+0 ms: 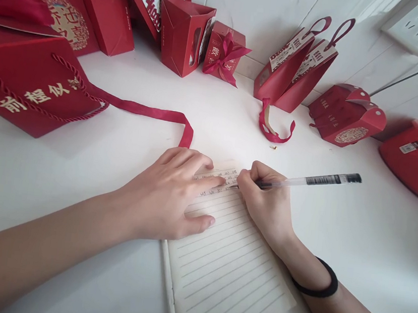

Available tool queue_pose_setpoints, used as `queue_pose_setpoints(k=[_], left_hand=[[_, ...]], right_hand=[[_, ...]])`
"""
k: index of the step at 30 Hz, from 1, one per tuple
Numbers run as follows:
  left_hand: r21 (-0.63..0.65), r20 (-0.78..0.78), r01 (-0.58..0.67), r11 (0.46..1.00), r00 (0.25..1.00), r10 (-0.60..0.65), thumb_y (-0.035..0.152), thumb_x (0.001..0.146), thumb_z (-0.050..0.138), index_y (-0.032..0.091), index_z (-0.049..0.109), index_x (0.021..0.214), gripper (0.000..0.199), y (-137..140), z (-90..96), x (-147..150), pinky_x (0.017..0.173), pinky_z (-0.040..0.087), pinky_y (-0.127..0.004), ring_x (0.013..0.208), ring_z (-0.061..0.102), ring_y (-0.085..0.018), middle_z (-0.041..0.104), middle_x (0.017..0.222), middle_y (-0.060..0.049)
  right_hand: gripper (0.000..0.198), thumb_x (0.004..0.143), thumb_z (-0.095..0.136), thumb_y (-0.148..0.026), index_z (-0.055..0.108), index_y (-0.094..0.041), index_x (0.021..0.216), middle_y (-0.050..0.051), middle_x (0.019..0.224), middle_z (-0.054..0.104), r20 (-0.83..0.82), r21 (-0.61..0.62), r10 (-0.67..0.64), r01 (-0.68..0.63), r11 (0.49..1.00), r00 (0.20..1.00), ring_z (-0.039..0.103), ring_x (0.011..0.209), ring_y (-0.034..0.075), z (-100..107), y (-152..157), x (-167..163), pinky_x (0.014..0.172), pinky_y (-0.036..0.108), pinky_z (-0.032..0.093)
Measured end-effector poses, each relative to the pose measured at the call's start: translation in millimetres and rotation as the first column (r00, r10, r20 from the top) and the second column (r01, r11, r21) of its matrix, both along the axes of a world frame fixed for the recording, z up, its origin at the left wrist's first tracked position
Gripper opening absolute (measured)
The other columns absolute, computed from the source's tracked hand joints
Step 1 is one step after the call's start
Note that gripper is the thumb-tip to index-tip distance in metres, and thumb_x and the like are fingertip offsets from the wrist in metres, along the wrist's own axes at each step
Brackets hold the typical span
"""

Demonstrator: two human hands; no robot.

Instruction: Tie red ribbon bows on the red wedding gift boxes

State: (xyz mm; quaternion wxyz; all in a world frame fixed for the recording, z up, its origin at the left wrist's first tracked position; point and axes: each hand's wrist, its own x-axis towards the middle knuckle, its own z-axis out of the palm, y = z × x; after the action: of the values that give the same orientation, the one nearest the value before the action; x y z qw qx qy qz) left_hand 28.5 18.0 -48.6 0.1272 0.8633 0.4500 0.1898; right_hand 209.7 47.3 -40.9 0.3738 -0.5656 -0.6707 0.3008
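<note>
I spread my left hand [176, 201] over the edge of the notebook [226, 265], right hand [269, 207] pinching the pen [305, 182], tabletop [365, 247] meeting far wall [250, 9].

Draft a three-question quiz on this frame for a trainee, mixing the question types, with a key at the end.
1. Multiple choice: what does the right hand hold?
A) Scissors
B) A pen
C) A ruler

2. True or false: the lined page is blank all over.

3. Fill the gap: the curled ribbon lies on a ____ tabletop.

Key
1. B
2. False: there is handwriting near the fingers of the left hand.
3. white
</note>
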Motion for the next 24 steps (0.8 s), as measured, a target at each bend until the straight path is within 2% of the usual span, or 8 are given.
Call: queue_pose_setpoints(k=[12, 15, 20, 24], left_hand=[[-0.003, 0.008, -0.003, 1.000, 1.000, 0.003, 0.042, 0.077, 0.057, 0.025, 0.056, 0.120, 0.047, 0, -1.1, 0, 0.100, 0.032, -0.047, 0.112, 0.042, -0.026, 0.048, 0.117, -0.007], [-0.011, 0.004, -0.001, 1.000, 1.000, 0.001, 0.041, 0.076, 0.058, 0.024, 0.056, 0.120, 0.047, 0, -0.2, 0, 0.100, 0.031, -0.047, 0.112, 0.042, -0.026, 0.048, 0.116, -0.007], [-0.013, 0.003, 0.016, 1.000, 1.000, -0.016, 0.040, 0.075, 0.059, 0.024, 0.055, 0.121, 0.049, 1, 1.1, -1, 0.100, 0.032, -0.048, 0.113, 0.042, -0.027, 0.049, 0.116, -0.008], [-0.058, 0.012, 0.026, 0.998, 1.000, -0.026, 0.041, 0.073, 0.062, 0.024, 0.056, 0.121, 0.051, 1, 4.5, -2, 0.100, 0.033, -0.049, 0.114, 0.042, -0.028, 0.049, 0.118, -0.009]], right_hand=[[0.028, 0.069, 0.046, -0.014, 0.025, -0.019, 0.052, -0.007, 0.049, 0.022, -0.022, -0.033, 0.037, -0.038, 0.999, 0.999, 0.020, 0.048, 0.006, -1, -2, 0, 0.040, 0.019, 0.018], [0.030, 0.070, 0.049, -0.015, 0.025, -0.019, 0.053, -0.007, 0.048, 0.024, -0.079, -0.044, 0.029, -0.033, 0.999, 0.996, 0.020, 0.046, 0.006, -2, -1, 1, 0.040, 0.019, 0.018], [0.036, 0.080, 0.054, -0.031, 0.028, -0.019, 0.057, -0.008, 0.043, 0.032, -0.362, -0.083, -0.102, 0.077, 0.994, 0.926, 0.025, 0.039, 0.006, -4, 14, 13, 0.038, 0.019, 0.022], [0.033, 0.080, 0.057, -0.047, 0.042, -0.019, 0.069, -0.007, 0.052, 0.044, -0.286, -0.015, -0.149, 0.151, 0.988, 0.947, 0.034, 0.039, 0.007, -5, 30, 24, 0.037, 0.018, 0.027]])
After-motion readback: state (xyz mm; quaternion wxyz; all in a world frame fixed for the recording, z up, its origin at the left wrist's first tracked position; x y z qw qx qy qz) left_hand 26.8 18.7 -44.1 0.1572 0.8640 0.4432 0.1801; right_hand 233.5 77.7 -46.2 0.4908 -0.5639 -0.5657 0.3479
